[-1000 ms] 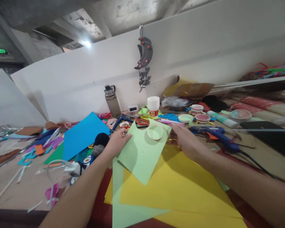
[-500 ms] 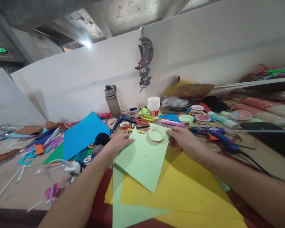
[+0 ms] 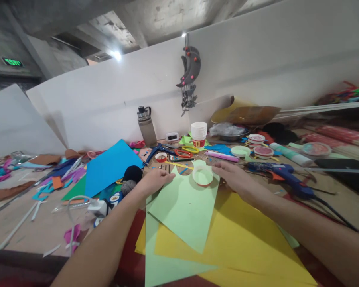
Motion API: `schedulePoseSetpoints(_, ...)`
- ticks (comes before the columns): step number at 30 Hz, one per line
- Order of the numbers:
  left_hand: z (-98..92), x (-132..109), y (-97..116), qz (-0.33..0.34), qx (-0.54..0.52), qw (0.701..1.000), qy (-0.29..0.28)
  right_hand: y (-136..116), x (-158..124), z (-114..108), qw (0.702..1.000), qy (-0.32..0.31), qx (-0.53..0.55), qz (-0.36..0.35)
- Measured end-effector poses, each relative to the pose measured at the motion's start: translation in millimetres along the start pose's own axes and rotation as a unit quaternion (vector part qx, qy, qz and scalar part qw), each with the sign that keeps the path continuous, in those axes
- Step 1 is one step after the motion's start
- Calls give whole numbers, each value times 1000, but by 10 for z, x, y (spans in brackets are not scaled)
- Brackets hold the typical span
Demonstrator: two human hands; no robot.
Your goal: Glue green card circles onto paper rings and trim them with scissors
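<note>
My left hand point(image 3: 156, 180) pinches the upper left edge of a light green sheet of paper point(image 3: 182, 207). At its upper right corner, my right hand point(image 3: 231, 173) has thumb and fingers closed on the edge, close to a shallow ring point(image 3: 202, 184) with a red lower rim. That ring rests on the green sheet near its top edge, which has curved cut-outs. Beneath lie yellow paper sheets point(image 3: 245, 235) and another light green sheet point(image 3: 158, 267). The right fingertips are partly hidden.
A blue and green paper stack point(image 3: 104, 169) and a dark pompom point(image 3: 133, 173) lie left. Behind are scissors point(image 3: 184, 152), stacked paper cups point(image 3: 199, 135) and a bottle point(image 3: 146, 127). A glue gun point(image 3: 290, 179) with its cable lies right.
The light green sheet, with the ring on it, has come slightly lower and closer to me, both hands still at its edges. The whole view has shifted a little.
</note>
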State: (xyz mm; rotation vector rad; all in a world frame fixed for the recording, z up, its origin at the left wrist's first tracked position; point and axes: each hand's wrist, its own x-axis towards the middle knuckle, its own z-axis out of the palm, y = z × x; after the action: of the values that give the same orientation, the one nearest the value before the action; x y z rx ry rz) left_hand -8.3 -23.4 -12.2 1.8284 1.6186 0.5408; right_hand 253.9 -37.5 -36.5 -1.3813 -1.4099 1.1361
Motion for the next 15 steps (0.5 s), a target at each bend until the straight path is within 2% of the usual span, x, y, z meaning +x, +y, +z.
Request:
schedulePoseSetpoints(2, -12, 22, -20, 9, 39, 998, 40, 18, 5, -7, 992, 4, -110, -55)
schedulePoseSetpoints(4, -27, 47, -50, 37, 76, 990, 113, 32, 13, -16, 970, 27, -204, -129)
schedulePoseSetpoints(7, -71, 91, -81, 68, 110, 974, 185, 27, 16, -34, 936, 78, -267, -218)
schedulePoseSetpoints(10, -142, 165, -46, 70, 128, 970, 193, -7, -1, -58, 920, 95, -284, -253)
schedulePoseSetpoints(15, -186, 457, 110, 49, 185, 962, 195, -64, -34, -89, 938, 87, -228, -245)
